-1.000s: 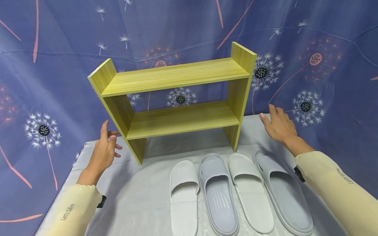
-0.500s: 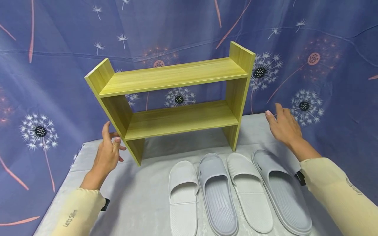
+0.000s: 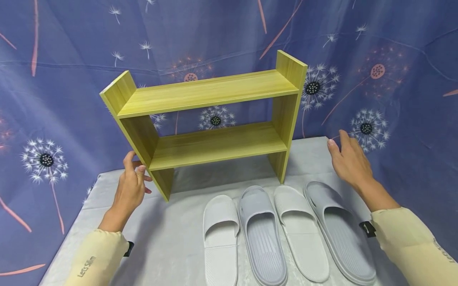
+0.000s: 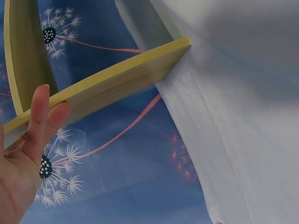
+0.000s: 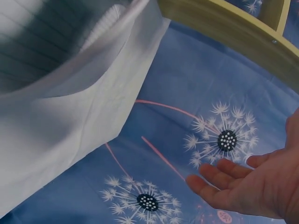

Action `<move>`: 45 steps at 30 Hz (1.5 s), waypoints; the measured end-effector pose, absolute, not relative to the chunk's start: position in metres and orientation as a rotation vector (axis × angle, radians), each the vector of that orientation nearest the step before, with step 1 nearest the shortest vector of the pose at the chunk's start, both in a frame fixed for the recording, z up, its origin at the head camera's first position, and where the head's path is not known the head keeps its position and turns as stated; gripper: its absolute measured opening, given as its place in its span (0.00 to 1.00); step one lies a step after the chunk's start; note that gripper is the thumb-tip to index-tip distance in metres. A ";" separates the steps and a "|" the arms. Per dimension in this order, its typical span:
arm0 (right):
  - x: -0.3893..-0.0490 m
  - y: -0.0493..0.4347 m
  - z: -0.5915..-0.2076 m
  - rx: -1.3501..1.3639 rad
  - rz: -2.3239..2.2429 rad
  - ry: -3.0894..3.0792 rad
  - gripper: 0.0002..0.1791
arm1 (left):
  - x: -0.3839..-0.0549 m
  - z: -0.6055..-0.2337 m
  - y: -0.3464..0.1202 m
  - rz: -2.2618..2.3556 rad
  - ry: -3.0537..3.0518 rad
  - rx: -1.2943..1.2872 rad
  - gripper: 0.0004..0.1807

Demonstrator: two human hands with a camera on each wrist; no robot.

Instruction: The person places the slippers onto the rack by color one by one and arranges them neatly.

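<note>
A yellow-green wooden shelf rack (image 3: 214,91) with two boards stands on the grey-white cloth. My left hand (image 3: 129,186) is at the outside of its left side panel, thumb and fingers touching near the front edge. In the left wrist view, relaxed fingers (image 4: 37,123) overlap that panel's edge without curling firmly round it. My right hand (image 3: 352,161) hovers apart from the rack on the right, above the slippers' toe ends. Its loosely bent fingers (image 5: 205,186) hold nothing.
In front of the rack lie two white slippers (image 3: 220,258) and two grey slippers (image 3: 264,246), side by side in alternating order. A blue dandelion-print curtain (image 3: 222,31) hangs behind. The cloth surface (image 3: 179,238) ends at the left, near the curtain.
My left hand has moved right and come against the rack's left panel. My right hand has drawn away to the right and slightly down. Rack and slippers stay in place.
</note>
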State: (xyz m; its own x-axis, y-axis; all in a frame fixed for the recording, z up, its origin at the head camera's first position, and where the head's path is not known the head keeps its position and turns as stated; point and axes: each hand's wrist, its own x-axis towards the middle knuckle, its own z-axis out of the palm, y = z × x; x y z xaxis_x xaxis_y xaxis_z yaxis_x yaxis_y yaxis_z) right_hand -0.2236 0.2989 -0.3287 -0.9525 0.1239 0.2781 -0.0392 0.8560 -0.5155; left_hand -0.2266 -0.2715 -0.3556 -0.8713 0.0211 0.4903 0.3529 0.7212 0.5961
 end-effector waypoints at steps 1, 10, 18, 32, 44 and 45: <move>-0.221 0.298 -0.329 -0.065 0.773 -2.729 0.38 | -0.227 -0.356 -0.271 -0.984 -2.468 -0.283 0.26; -0.199 0.297 -0.332 -0.101 0.828 -2.730 0.38 | -0.227 -0.358 -0.272 -0.992 -2.436 -0.288 0.24; -0.182 0.296 -0.336 -0.107 0.881 -2.760 0.39 | -0.230 -0.358 -0.272 -1.053 -2.396 -0.276 0.22; -0.155 0.297 -0.345 -0.149 0.910 -2.786 0.38 | -0.233 -0.362 -0.264 -1.138 -2.342 -0.183 0.23; -0.125 0.302 -0.358 -0.135 0.921 -2.803 0.38 | -0.234 -0.363 -0.261 -1.188 -2.315 -0.130 0.22; -0.123 0.302 -0.359 -0.134 0.921 -2.815 0.38 | -0.234 -0.363 -0.261 -1.192 -2.315 -0.123 0.22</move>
State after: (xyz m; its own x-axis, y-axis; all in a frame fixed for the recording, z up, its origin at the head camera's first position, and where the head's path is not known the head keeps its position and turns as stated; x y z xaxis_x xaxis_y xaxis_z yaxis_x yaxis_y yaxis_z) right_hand -0.1228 0.3022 -0.3592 -0.9803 0.1396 0.1395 0.0301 0.8045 -0.5932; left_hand -0.2341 -0.2607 -0.3631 -0.8562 -0.1550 0.4928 0.3112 0.6067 0.7315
